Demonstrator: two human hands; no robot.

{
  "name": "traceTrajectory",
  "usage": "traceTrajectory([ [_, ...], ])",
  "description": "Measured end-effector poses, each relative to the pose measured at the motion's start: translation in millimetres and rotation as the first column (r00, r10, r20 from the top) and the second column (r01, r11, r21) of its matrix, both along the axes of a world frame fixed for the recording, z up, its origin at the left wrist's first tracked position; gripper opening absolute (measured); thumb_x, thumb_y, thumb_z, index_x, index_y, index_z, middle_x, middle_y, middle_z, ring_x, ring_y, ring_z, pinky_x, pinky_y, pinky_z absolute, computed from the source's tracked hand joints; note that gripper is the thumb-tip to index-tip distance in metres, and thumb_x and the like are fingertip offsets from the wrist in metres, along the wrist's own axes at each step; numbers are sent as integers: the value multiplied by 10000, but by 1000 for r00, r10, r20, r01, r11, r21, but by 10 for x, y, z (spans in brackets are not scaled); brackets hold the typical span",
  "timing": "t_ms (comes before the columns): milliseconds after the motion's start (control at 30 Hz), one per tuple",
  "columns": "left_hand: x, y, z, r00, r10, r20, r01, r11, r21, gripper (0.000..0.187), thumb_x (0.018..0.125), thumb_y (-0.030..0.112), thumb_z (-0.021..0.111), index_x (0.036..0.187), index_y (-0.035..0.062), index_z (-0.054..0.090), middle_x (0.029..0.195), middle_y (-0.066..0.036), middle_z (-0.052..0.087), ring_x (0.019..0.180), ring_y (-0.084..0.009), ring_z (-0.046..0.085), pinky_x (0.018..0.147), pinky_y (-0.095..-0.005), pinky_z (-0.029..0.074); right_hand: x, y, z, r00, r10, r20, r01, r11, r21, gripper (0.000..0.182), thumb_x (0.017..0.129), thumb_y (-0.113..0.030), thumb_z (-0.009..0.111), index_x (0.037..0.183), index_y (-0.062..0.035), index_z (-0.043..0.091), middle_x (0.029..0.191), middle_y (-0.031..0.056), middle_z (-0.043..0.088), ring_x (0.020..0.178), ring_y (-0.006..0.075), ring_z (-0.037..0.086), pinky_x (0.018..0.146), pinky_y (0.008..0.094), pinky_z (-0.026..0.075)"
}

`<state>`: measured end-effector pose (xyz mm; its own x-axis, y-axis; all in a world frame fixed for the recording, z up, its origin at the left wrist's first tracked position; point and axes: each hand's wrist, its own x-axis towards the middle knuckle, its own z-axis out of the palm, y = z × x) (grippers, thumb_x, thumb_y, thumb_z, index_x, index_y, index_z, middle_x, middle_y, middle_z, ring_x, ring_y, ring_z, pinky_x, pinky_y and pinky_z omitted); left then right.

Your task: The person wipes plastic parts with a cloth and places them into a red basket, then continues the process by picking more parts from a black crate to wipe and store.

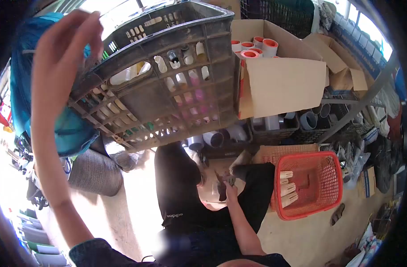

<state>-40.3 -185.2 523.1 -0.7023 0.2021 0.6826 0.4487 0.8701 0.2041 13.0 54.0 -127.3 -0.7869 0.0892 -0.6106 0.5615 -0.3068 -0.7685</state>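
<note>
The right grip (pixel 231 194) clasps a dark tool (pixel 222 190); whether the blurred left grip (pixel 57 64), at 10 o'clock, holds anything, I cannot tell. At 3 sits a red basket (pixel 325 179) of slotted cream pieces (pixel 288 189); at 1, a cardboard box (pixel 287 84) of white rolls (pixel 270 47); at 11, a black crate (pixel 153 103) of mixed items (pixel 195 80).

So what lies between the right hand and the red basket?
In the head view, the person's right leg, in black trousers, lies between the right hand and the red basket.
</note>
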Motion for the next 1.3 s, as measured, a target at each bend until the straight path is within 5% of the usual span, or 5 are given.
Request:
traceTrajectory([
  [200,-1241,-538,-111,934,337,121,-178,730,-660,431,839,420,602,1008,25,624,774,-69,611,741,-109,566,674,-279,450,20,-35,229,997,-44,57,49,995,-89,366,804,-173,636,1099,31,559,1011,89,608,912,210,585,811,334,445],
  [333,-1367,-514,-60,383,488,785,-25,854,-519,478,834,412,545,1145,53,597,1015,-67,652,817,-129,573,738,-318,480,44,-7,194,991,-137,-10,136,990,-47,397,798,-178,642,1116,41,552,1029,100,610,933,212,584,821,334,443],
  [600,-1266,-474,-188,509,251,823,-240,960,-145,853,865,696,265,1345,-1,374,1121,-149,567,911,-169,562,789,-317,491,11,-31,627,997,-63,-37,65,995,75,396,772,-183,648,1087,46,576,1036,124,609,961,220,580,841,335,439],
  [1100,-651,451,311,756,-228,-613,-66,906,-418,613,736,44,652,1298,87,409,1217,-167,485,1132,-345,450,950,-389,369,47,25,699,962,-263,71,272,933,-236,382,819,-192,610,1119,39,561,1067,112,593,962,232,564,822,354,439],
  [1300,460,1066,-505,850,28,-525,191,914,358,725,699,215,760,1267,-7,369,1200,-178,504,1054,-233,534,867,-341,452,-32,52,640,934,-351,-72,326,916,-236,262,896,-159,513,1146,-81,518,994,66,595,888,200,589,730,392,487],
])
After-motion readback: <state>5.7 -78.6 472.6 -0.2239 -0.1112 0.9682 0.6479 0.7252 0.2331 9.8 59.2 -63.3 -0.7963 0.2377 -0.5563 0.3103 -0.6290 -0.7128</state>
